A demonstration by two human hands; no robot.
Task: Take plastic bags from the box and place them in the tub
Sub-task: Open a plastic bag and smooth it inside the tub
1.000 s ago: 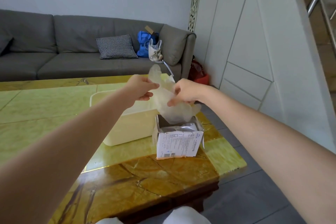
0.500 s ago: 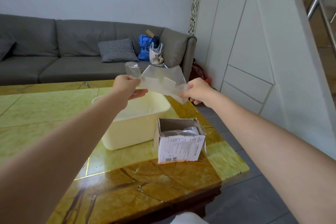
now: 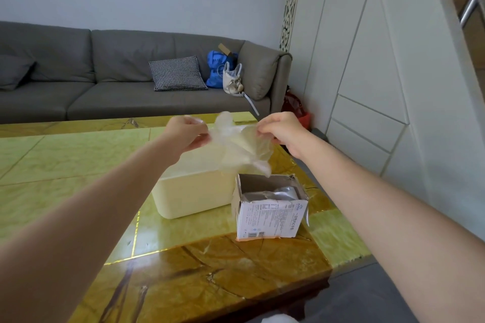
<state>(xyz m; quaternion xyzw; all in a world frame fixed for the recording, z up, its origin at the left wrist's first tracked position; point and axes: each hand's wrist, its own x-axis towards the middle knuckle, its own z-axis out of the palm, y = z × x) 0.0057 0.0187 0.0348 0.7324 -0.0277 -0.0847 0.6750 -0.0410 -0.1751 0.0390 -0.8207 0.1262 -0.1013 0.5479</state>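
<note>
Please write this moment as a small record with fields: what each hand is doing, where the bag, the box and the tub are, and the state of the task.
left hand: left hand pinches one edge of the plastic bag
right hand: right hand pinches the opposite edge
bag: crumpled, held in the air above the tub
box: box open, upright, right of the tub
surface: table
task state: bag not yet in the tub
</note>
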